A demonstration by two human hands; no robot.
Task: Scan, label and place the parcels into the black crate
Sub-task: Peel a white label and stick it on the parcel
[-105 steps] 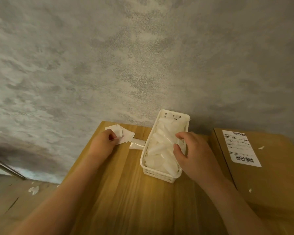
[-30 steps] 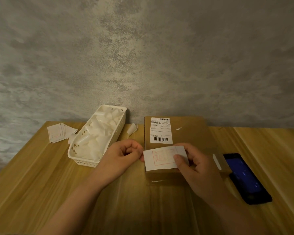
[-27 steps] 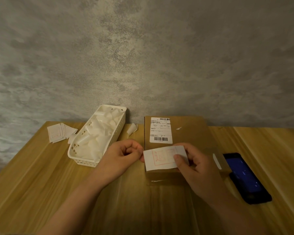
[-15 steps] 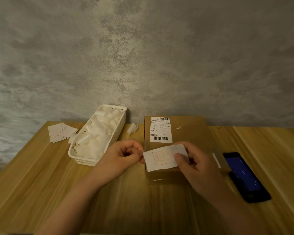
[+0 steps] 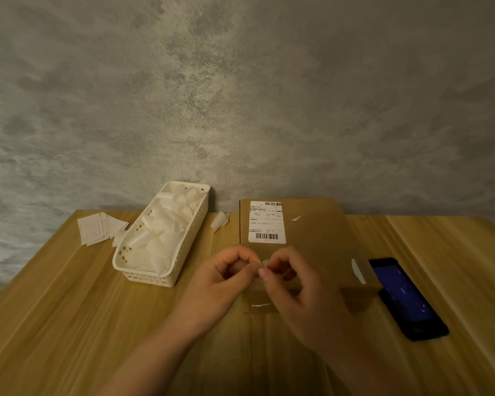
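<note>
grey mottled wall [image 5: 240,95] fills the upper half of the view, and a wooden table [image 5: 55,310] runs against its foot. on the table, near the middle and pushed back close to the wall, lies a flat brown parcel [image 5: 312,238]; the black crate does not show. a white shipping label [image 5: 266,221] with barcodes sits on the parcel's far left corner, and a small white scrap [image 5: 296,218] lies on the cardboard just right of it. left of the parcel stands a white basket [image 5: 143,274], long and slotted, heaped with white paper pieces [image 5: 166,227]. a dark phone [image 5: 403,298] with a blue lit screen lies at the parcel's near right corner, its far end tucked just behind a raised cardboard flap [image 5: 360,270]. a fan of white slips [image 5: 97,228] lies flat on the table left of the basket, and one curled slip [image 5: 220,220] stands between basket and parcel.

both bare forearms reach in from the near edge, and the hands meet over the parcel's near left part. the left hand [image 5: 226,278] is curled, thumb and forefinger pinched together at a small white sliver [image 5: 263,263]. the right hand [image 5: 297,287] is curled the same way, its thumb and fingertips nipping that sliver from the other side, so the two pinches touch. what the sliver is cannot be told; only its edge shows.
</note>
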